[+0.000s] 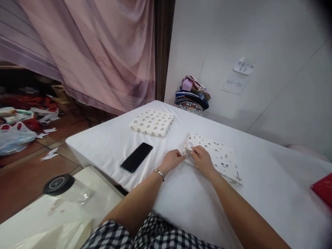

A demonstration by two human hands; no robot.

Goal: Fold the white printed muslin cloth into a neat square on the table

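Observation:
A white printed cloth [220, 154] lies flattened on the white-covered table [269, 193] in front of me. My left hand [172, 159] pinches its near left corner between thumb and fingers. Close beside it, my right hand [203, 159] grips the same left edge, where the fabric is bunched up a little. A second cloth [153, 122], white with grey shapes, rests folded in a neat pad farther back on the left. Between that pad and my left forearm lies a black smartphone [137, 157], screen up.
A stack of folded clothes [192, 95] stands by the wall behind the table. At the lower left, a clear jar with a black lid [59, 184] sits on a cream surface. A red object [324, 190] is at the right edge. Plastic bags [17, 136] lie on the floor.

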